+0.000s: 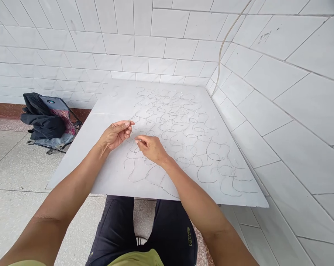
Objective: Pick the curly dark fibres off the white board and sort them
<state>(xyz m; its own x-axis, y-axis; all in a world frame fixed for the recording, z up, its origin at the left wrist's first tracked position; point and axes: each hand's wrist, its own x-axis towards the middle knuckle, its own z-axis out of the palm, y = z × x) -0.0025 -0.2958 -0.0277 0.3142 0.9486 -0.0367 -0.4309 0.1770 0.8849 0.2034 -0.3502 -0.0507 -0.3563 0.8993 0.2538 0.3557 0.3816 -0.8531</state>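
Note:
Many thin, dark, curly strands (171, 131), like fine wire or thread, lie scattered over a pale board (106, 107). My left hand (119, 134) is just above the board's left-middle part, thumb and index finger pinched; a fine strand seems to run from the fingertips. To its right and a little nearer to me, my right hand (151, 148) is closed with the thumb against the bent index finger. Whatever it pinches is too small to make out. Loose strands curve beneath and beside both hands, which are apart from each other.
White tiled walls (178, 48) meet behind and to the right of the board. A cable (220, 55) runs down the corner. At left stands a folding chair (58, 142) with a dark cloth (42, 118) on it. My legs (169, 225) are under the board's near edge.

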